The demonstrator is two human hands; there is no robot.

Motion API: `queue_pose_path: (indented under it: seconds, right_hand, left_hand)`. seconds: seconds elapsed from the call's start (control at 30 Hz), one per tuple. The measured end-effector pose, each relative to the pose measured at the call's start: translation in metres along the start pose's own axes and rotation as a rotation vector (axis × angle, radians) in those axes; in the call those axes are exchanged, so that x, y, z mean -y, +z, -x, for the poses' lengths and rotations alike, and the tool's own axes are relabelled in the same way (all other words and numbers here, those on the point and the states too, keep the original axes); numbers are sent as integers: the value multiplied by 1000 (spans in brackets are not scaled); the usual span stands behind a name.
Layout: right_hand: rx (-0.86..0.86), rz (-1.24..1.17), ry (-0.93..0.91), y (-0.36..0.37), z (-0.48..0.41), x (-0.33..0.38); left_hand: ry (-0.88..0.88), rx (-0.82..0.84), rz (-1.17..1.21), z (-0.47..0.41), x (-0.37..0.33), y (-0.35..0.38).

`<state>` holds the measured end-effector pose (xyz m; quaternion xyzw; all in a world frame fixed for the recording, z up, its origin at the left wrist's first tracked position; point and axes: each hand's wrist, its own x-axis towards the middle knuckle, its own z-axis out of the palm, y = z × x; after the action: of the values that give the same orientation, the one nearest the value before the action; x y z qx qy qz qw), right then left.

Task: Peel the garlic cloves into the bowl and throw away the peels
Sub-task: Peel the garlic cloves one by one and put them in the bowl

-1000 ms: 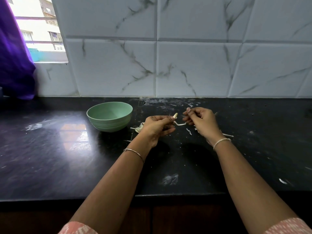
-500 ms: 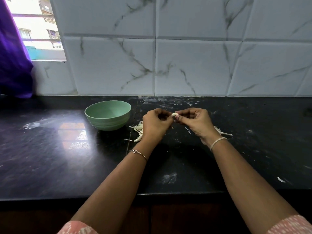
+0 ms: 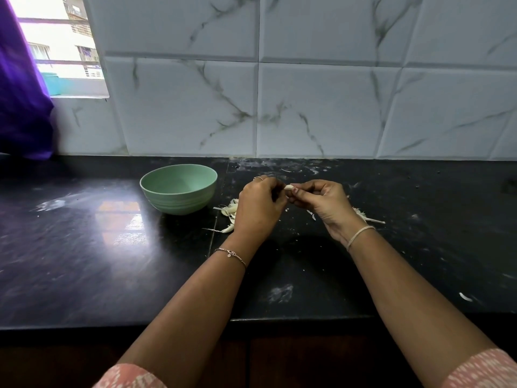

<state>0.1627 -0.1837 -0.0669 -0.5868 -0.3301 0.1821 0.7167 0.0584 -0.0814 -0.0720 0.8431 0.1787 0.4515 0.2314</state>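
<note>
A small pale garlic clove [image 3: 288, 187] is pinched between the fingertips of both hands above the black counter. My left hand [image 3: 258, 207] grips it from the left, my right hand [image 3: 321, 204] from the right. A pale green bowl [image 3: 179, 189] stands on the counter to the left of my hands; I see nothing in the part of its inside that shows. A heap of pale peels and cloves [image 3: 228, 215] lies between the bowl and my left hand. More peel scraps [image 3: 366, 217] lie behind my right wrist.
The black counter [image 3: 84, 261] runs up to a white marble-tiled wall [image 3: 321, 107]. A window with a purple curtain [image 3: 19, 102] is at the far left. Small white flecks [image 3: 465, 297] dot the counter at the right. The counter's front edge runs below my forearms.
A second ago my hands were slightly apart, the left holding the clove and the right pulling off a strip of peel. They have come together and both now pinch the clove.
</note>
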Motion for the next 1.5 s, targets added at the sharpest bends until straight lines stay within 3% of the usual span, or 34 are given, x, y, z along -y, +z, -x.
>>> queue_pose_path:
  seconds: [0.13,0.3,0.6,0.73,0.93,1.17,1.37,1.5]
  right_hand:
    - [-37,131,-54,-1,-1,-4]
    - [-67,743,-257,-1,-6,-14]
    - [-46,1059,-437,5,3,-9]
    - [-26,1111,-432,8,4,-8]
    - [-33,1046,-405,7,2,-9]
    - [-72,1036,-389,3,-1,-8]
    - [-324,1165,-282,-21,-7,-5]
    - [-385,1217,-179,-33,-6,-1]
  left_hand:
    - [16,8,-39,0,0,3]
    - [-31,4,57,-3,2,15]
    - [-315,48,308,-7,2,13]
    - [-415,45,426,-10,6,14]
    - [-608,142,946,-8,5,11]
    - [-652,210,988,-8,5,9]
    - [-730,278,1106,-8,1,4]
    - [-717,307,1060,-7,-2,6]
